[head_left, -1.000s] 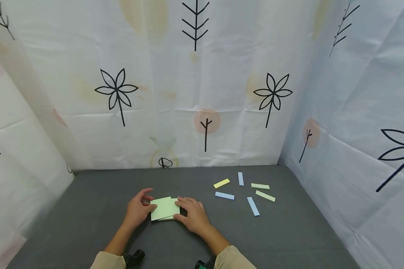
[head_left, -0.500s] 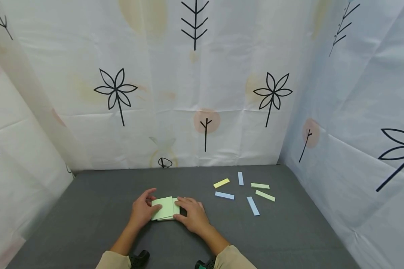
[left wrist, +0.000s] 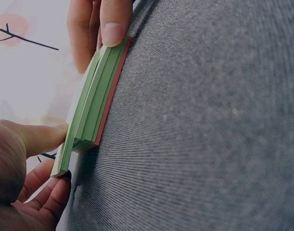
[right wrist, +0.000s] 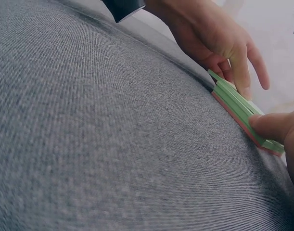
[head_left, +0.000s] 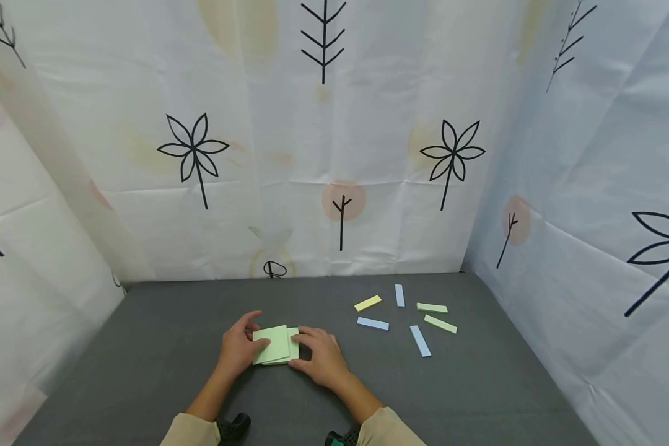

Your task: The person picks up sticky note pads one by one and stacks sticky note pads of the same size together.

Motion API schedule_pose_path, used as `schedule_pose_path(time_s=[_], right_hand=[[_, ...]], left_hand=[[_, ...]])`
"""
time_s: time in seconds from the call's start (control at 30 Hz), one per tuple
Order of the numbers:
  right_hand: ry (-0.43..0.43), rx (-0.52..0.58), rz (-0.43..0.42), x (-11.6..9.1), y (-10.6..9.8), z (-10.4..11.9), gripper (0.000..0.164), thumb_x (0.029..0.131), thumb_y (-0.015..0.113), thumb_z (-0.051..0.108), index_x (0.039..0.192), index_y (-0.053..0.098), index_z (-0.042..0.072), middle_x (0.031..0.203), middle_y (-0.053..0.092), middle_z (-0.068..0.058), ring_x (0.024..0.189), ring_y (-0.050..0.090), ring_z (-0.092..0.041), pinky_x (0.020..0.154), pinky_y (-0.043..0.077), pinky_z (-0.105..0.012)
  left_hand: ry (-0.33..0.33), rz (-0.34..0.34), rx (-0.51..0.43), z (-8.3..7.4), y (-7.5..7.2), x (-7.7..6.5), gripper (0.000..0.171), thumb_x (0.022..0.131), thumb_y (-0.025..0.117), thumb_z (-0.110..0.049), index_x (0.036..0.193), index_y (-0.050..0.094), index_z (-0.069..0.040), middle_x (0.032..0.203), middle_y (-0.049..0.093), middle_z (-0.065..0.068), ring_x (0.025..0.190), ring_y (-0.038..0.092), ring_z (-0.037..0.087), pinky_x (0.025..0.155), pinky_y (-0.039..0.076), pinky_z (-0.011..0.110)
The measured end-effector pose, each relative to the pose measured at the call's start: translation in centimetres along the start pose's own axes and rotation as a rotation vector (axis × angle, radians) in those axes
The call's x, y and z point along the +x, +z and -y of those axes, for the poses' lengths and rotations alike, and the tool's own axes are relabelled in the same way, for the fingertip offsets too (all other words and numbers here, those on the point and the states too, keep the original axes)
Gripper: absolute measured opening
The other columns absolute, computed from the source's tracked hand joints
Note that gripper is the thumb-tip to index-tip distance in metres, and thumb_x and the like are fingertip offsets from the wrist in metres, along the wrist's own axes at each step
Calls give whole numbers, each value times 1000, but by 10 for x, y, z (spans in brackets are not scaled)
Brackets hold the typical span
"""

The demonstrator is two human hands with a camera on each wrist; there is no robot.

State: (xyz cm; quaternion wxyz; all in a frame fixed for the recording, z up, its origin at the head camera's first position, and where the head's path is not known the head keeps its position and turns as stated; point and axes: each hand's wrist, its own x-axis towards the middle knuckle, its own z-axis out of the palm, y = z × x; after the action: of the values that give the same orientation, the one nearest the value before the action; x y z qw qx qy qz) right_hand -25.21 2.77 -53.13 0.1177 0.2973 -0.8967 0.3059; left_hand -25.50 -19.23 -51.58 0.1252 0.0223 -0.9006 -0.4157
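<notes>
A stack of pale green square pads [head_left: 271, 344] lies on the dark grey table, uneven, with the upper one shifted left. From the side, the left wrist view shows several green layers [left wrist: 91, 108] over a thin red layer at the bottom. My left hand [head_left: 236, 348] pinches the overhanging left end of the upper pad, thumb on top and fingers beneath. At the stack's right end, my right hand [head_left: 324, 358] holds the lower layers, its thumb [right wrist: 269, 126] against the near side and its fingers at the far side.
Right of the stack lie loose narrow strips: a yellow strip [head_left: 368, 303], blue strips [head_left: 373, 323] and green strips [head_left: 440, 324]. White cloth walls [head_left: 390, 235] with plant drawings border the table at the back and sides.
My left hand has shifted slightly right, its thumb reaching further over the upper pad, which has slid a little to the right. My right hand has stayed nearly in place.
</notes>
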Motion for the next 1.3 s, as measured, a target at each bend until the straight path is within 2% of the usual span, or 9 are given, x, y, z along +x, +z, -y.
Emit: schedule_pose_path(time_s=[0.13, 0.3, 0.5, 0.83, 1.13, 1.3], right_hand=[[-29, 7, -1, 0, 0, -1, 47, 79, 81, 32, 121, 68, 14, 129, 61, -5, 119, 53, -22, 91, 40, -42], [-25, 6, 15, 0, 1, -2, 47, 80, 80, 31, 122, 68, 14, 129, 61, -5, 118, 53, -21, 91, 40, -41], [-19, 9, 7, 0, 1, -2, 46, 80, 81, 30, 121, 69, 13, 128, 62, -5, 117, 53, -21, 91, 40, -41], [-10, 11, -1, 0, 0, 0, 45, 79, 81, 29, 120, 68, 15, 126, 63, -2, 115, 54, -19, 91, 40, -41], [27, -20, 10, 0, 2, 1, 52, 79, 81, 32, 125, 64, 15, 119, 64, 2, 113, 54, -18, 92, 40, -41], [24, -34, 15, 0, 1, 1, 56, 79, 81, 34, 128, 63, 15, 120, 64, 1, 113, 54, -18, 91, 41, -40]], left_hand=[[6, -6, 39, -1, -1, 0, 64, 74, 82, -7, 133, 56, -7, 100, 65, 10, 77, 54, 19, 65, 41, 35], [2, -10, 109, -4, -1, 0, 65, 74, 83, -11, 134, 56, -9, 102, 64, 8, 79, 54, 20, 66, 41, 38], [17, -25, 123, -7, 0, -3, 64, 75, 82, -12, 134, 57, -9, 103, 64, 9, 80, 55, 22, 67, 41, 39], [82, -22, 167, -12, 4, -4, 65, 75, 83, -14, 134, 57, -9, 104, 63, 9, 79, 57, 21, 64, 44, 40], [104, -35, 204, -17, 8, -5, 63, 75, 82, -15, 133, 58, -8, 101, 61, 8, 73, 53, 18, 60, 42, 38], [105, -52, 248, -19, 10, -8, 63, 77, 82, -20, 133, 57, -9, 104, 61, 9, 76, 56, 22, 64, 46, 43]])
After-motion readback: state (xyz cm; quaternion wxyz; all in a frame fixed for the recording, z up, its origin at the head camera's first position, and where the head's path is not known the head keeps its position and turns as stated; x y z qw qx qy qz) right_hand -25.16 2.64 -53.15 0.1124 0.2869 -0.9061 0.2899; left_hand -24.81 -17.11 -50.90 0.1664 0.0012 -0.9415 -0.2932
